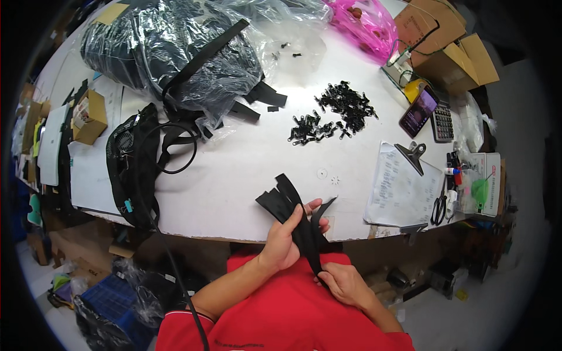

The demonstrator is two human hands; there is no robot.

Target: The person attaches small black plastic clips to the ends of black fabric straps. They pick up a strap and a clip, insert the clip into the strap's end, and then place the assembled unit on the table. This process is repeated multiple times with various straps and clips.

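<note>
A bundle of black fabric strips, flat like zipper tape, is held in front of my red shirt at the table's near edge. My left hand is closed around its middle, thumb on top, with several loose ends fanning out above. Lower down, my right hand pinches the bundle's bottom end between thumb and fingers. One strip end sticks out to the right past my left fingertips. Beyond the hands, small black pieces resembling zipper sliders lie in a loose pile on the white table.
A large plastic-wrapped black bundle fills the back left, beside a black mesh bag. At right are a clipboard, scissors, a phone, a calculator and an open carton. A pink bag sits behind.
</note>
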